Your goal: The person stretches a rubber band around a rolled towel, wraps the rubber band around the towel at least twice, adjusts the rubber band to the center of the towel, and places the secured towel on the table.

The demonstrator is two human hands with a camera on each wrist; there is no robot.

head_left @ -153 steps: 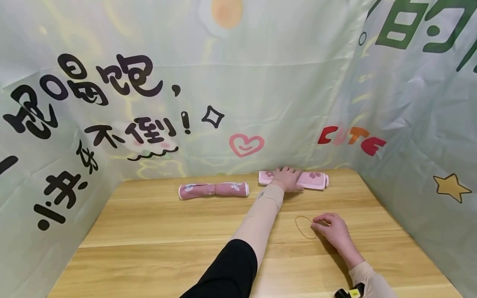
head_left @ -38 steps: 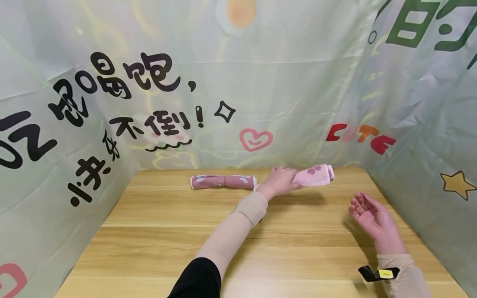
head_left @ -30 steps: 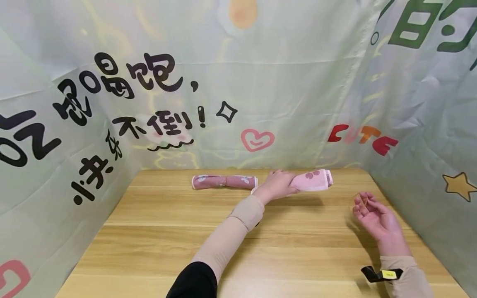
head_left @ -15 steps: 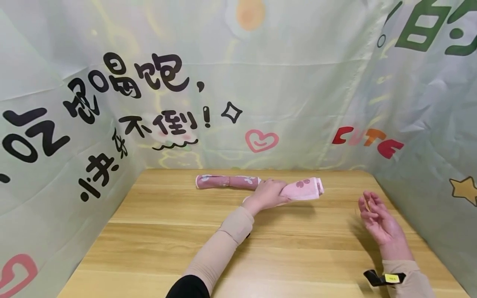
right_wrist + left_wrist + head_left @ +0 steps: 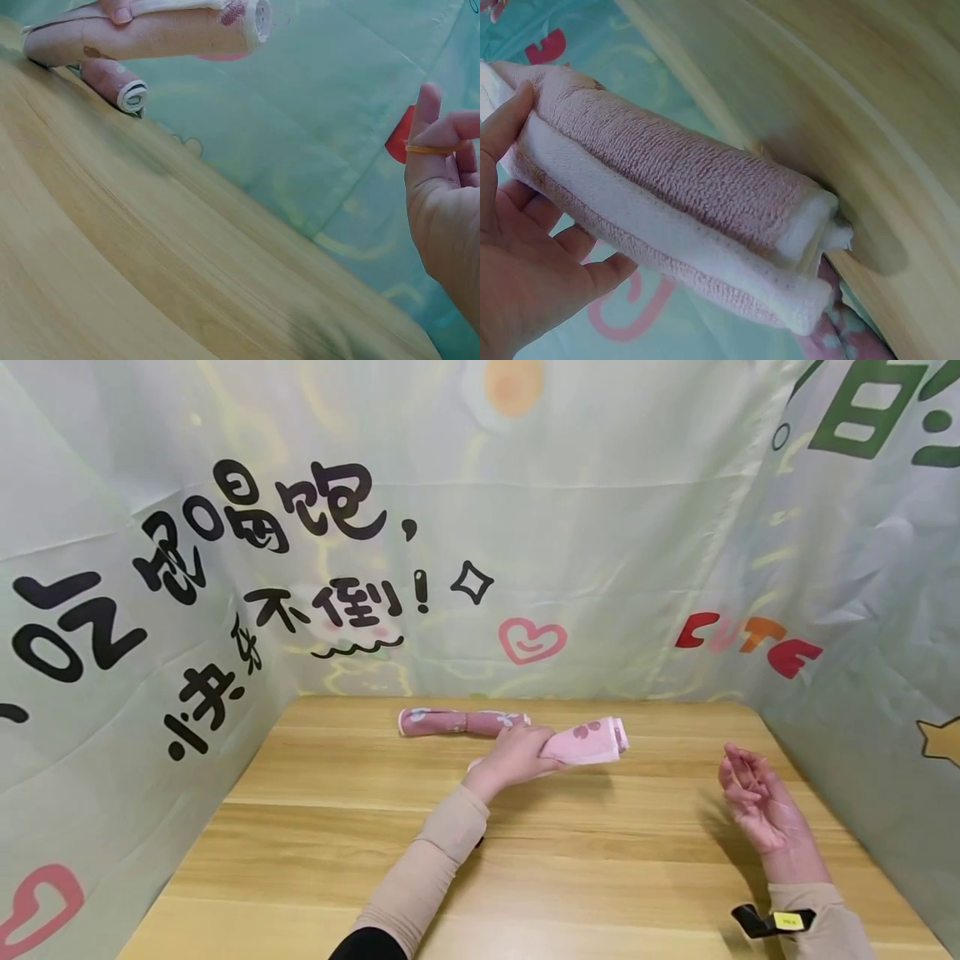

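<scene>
My left hand grips a rolled light-pink towel, lifted a little above the table. In the left wrist view, the thumb lies on one side of this rolled towel and the fingers go behind it; its white hem and layered end show. My right hand is raised at the right with the palm turned inward. An orange rubber band loops round its partly bent fingers in the right wrist view. Behind my left hand lies a second rolled towel, darker pink with a band round its middle.
The wooden table is bounded by a printed cloth backdrop at the back and both sides. The darker towel lies close to the back edge.
My left hand has taken up the light-pink towel from the back of the table and carries it toward me and left. My right hand has moved right and turned over; the band now circles its fingers.
</scene>
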